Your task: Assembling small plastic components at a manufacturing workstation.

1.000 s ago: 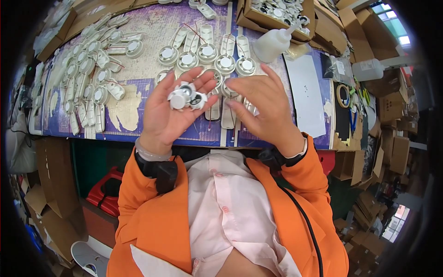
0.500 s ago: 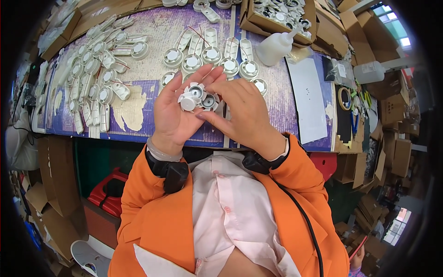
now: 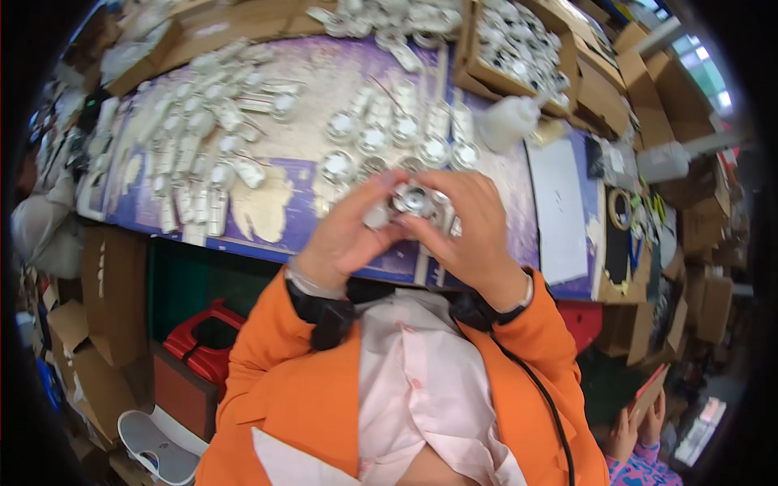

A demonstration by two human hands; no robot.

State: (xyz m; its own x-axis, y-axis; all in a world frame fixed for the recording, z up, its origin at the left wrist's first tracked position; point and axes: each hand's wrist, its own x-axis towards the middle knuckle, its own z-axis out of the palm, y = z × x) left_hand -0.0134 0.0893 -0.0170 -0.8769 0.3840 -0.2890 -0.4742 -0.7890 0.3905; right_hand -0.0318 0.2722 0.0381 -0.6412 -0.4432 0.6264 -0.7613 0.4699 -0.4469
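Just over the table's near edge, my hands are together around several small white fan wheels. My left hand [image 3: 347, 235] has its fingers closed, with a fan wheel [image 3: 376, 216] by its fingertips. My right hand [image 3: 478, 231] grips another fan wheel [image 3: 414, 198] between thumb and fingers, its round grey hub facing up. More white blades show under the right palm. Blur hides which hand bears each piece. Beyond my fingers stand white motor housings [image 3: 373, 138] in rows, with flat white handles pointing away.
A heap of similar white assemblies [image 3: 198, 121] lies at the left. A cardboard box [image 3: 470, 61] of white parts, a squeeze bottle [image 3: 509, 123] and a white sheet [image 3: 559, 211] are at the right. Another person's hands [image 3: 636, 425] hold a flat object at the lower right.
My left palm, open beneath the fan wheels before, has turned inward and its fingers have closed. Both hands now meet around the wheels. The view has shifted, showing more of the other person.
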